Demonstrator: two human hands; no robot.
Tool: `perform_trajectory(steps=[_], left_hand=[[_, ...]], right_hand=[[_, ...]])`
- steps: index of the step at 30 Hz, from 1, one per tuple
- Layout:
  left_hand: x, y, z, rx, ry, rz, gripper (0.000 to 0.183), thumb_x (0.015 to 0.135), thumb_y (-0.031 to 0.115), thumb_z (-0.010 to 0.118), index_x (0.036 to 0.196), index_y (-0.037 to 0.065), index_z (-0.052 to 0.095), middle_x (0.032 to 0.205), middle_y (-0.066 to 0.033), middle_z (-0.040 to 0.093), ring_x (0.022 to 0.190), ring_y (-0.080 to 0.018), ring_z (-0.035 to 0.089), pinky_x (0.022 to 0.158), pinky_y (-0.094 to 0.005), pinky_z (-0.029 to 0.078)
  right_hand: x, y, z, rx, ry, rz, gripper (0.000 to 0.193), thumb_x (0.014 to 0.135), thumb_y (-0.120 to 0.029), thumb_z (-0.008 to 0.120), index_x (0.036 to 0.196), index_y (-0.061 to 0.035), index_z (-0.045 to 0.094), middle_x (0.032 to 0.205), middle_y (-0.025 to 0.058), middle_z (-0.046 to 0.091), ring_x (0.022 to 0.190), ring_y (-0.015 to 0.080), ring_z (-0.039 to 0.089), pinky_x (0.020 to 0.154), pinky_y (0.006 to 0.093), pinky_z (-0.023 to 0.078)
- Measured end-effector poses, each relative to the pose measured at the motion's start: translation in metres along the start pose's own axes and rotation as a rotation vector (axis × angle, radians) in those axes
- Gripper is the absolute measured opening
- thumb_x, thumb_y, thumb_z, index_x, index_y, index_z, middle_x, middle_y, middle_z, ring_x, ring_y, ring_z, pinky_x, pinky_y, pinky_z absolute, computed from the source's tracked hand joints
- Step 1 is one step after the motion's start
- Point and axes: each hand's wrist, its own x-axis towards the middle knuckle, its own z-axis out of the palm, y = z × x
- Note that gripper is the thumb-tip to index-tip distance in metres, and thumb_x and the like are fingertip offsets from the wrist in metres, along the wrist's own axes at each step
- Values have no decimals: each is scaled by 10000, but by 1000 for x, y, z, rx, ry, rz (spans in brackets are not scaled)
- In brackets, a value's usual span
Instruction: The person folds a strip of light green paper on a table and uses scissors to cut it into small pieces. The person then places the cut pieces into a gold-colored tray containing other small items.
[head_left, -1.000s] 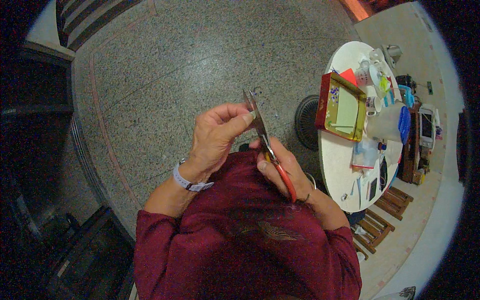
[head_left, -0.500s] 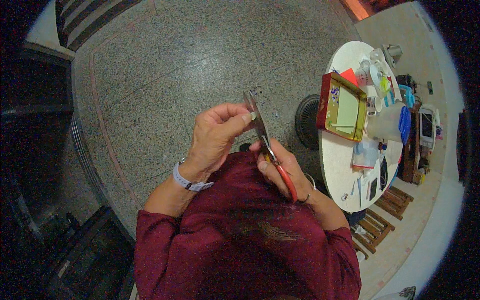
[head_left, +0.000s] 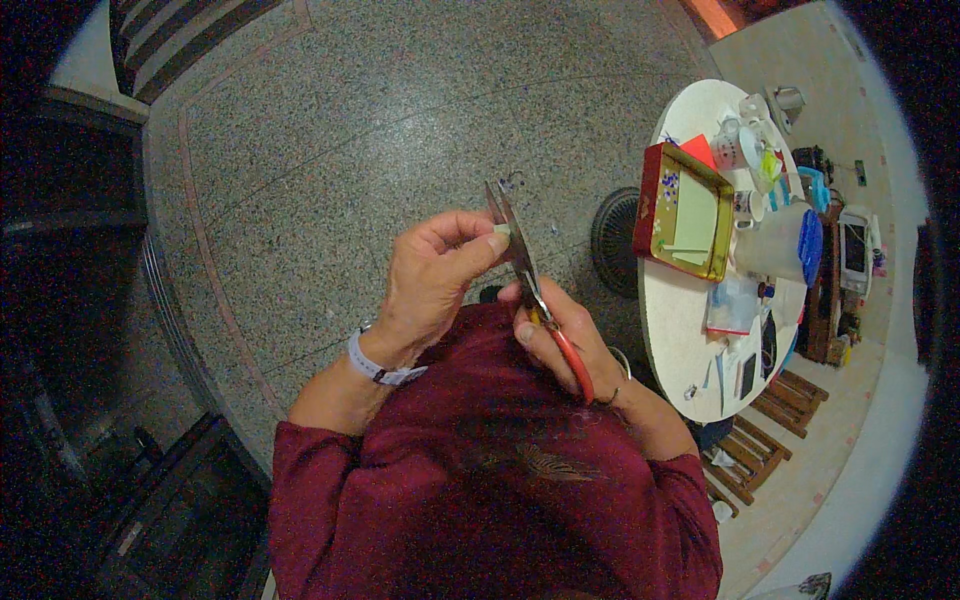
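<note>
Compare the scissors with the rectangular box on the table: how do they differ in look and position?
The scissors are held in the right hand, while the box rests on the white table. The scissors are long and narrow; the box is broader, with raised walls and an open top. Both show some red.

At frame centre, red-handled metal scissors (head_left: 526, 262) sit in the bare right hand (head_left: 575, 325), right of the bare left hand (head_left: 428, 268); at frame right, a rectangular red-and-gold tin (head_left: 652, 195) rests on an oval white table (head_left: 665, 325).
</note>
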Motion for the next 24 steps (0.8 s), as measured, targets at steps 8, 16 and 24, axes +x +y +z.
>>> perform_trajectory(steps=[8,16,24], left_hand=[[0,5,0,27,-16,-16,117,897,79,617,975,-8,618,1026,-157,665,945,-228,651,872,-364,526],[0,7,2,-77,-4,-42,104,893,82,618,957,0,612,1015,-155,661,958,-242,650,893,-385,518],[1,6,0,-74,1,-42,91,895,81,609,942,4,613,1014,-157,657,976,-243,641,908,-392,510]], right_hand=[[0,-5,-2,-12,13,47,336,885,-157,604,1187,-56,498,830,58,535,743,141,520,686,314,455],[1,-1,0,2,37,-9,303,894,-154,594,1170,-65,504,763,30,506,697,112,484,636,297,435],[1,-5,-1,0,19,51,302,905,-171,587,1177,-69,505,765,34,510,705,115,487,639,305,438]])
